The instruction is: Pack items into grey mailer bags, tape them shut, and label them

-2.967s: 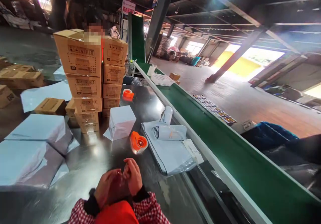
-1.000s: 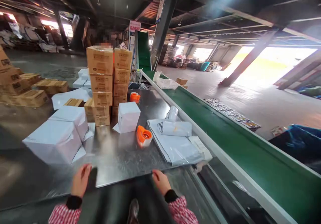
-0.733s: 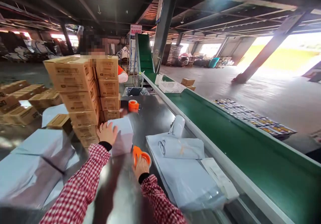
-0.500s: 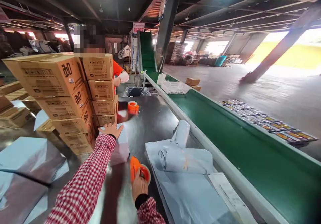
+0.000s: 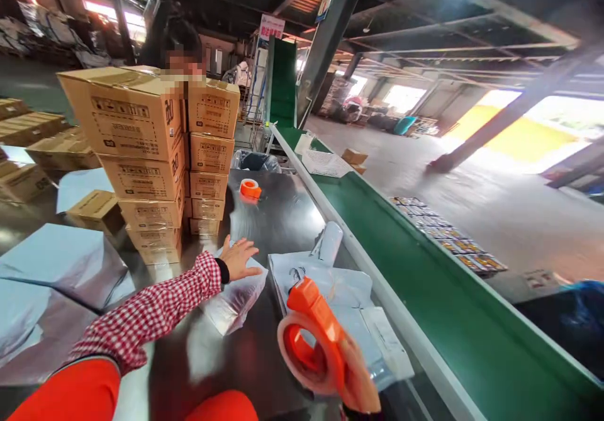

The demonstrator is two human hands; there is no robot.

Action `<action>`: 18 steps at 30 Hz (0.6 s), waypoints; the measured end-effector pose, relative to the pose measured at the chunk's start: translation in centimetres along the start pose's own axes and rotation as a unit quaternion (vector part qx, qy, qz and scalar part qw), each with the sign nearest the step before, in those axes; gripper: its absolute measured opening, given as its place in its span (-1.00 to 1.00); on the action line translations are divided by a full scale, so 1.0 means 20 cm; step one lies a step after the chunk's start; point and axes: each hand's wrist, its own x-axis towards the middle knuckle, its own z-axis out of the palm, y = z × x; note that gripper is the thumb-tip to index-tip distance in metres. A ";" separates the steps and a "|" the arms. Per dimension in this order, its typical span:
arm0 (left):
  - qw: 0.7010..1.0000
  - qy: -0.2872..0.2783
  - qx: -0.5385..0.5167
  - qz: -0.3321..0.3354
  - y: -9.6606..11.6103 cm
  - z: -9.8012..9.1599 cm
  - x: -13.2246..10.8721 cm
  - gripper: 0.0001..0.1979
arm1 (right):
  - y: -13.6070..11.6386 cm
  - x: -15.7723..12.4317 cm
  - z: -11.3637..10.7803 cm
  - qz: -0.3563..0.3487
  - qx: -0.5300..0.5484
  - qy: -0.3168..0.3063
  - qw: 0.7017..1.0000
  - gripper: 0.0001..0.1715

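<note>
My left hand lies with fingers spread across the top of a parcel wrapped in pale plastic, which rests on the dark metal table. Gripped in my right hand is an orange tape dispenser with a wide roll of tape, raised close to the camera. The dispenser partly covers a pile of pale plastic mailing bags, with rolled bags on top. A white sheet of paper lies at the pile's right edge.
Tall stacks of cardboard boxes stand at the left, a person behind them. Large wrapped parcels sit at the near left. A second orange tape dispenser lies farther back. The green conveyor belt runs along the right, carrying a white basket.
The right hand has lifted the tape dispenser and turned it, bringing it nearer the camera. My left hand has shifted right, and the parcel beneath it now lies angled. The camera view has tilted.
</note>
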 end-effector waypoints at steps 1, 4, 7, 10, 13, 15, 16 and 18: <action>0.997 0.032 -0.069 -0.011 0.04 -0.02 -0.02 -0.44 | -0.02 -0.01 0.06 -0.014 -0.004 -0.005 1.000 -0.29; 0.925 -0.021 -0.378 -0.034 0.17 -0.08 -0.18 -0.36 | -0.09 -0.05 0.21 -0.031 -0.033 -0.065 0.997 -0.20; 0.739 -0.187 -0.643 -0.076 0.27 -0.09 -0.35 -0.38 | -0.19 -0.11 0.29 -0.020 -0.120 -0.113 0.986 -0.17; 0.629 -0.228 -0.726 -0.159 0.28 -0.09 -0.43 -0.45 | -0.28 -0.16 0.32 -0.013 -0.190 -0.149 0.970 -0.16; 0.646 -0.193 -0.715 -0.183 0.26 -0.07 -0.44 -0.43 | -0.30 -0.17 0.34 -0.021 -0.221 -0.181 0.958 -0.14; 0.693 -0.149 -0.684 -0.168 0.24 -0.05 -0.43 -0.41 | -0.27 -0.16 0.35 -0.055 -0.242 -0.154 0.956 -0.10; 0.717 -0.131 -0.666 -0.160 0.23 -0.05 -0.42 -0.40 | -0.25 -0.14 0.35 -0.072 -0.254 -0.136 0.955 -0.08; 0.757 -0.100 -0.627 -0.154 0.18 -0.06 -0.38 -0.39 | -0.23 -0.09 0.37 -0.105 -0.273 -0.109 0.950 -0.10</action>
